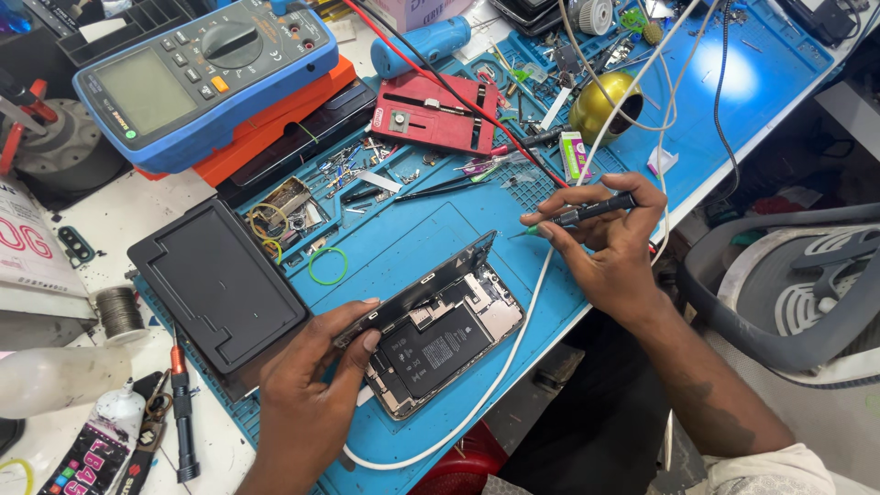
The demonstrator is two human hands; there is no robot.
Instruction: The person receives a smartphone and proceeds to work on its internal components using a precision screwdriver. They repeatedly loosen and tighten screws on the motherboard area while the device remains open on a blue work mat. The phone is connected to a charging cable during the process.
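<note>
Opened phone (446, 344) steadied by left hand (316, 367) pinching lifted screen (422, 286); right hand (610, 240) pinching screwdriver (587, 214)

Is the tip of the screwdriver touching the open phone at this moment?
No, the right hand holds the screwdriver above the blue mat, apart from the phone that the left hand steadies.

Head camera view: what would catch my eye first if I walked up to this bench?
Probably the opened phone on the blue mat, its dark battery showing, with the left hand propping up the lifted screen. Just right of it, the right hand holds a slim black screwdriver. At top left, a big blue multimeter rests on an orange case.
</note>
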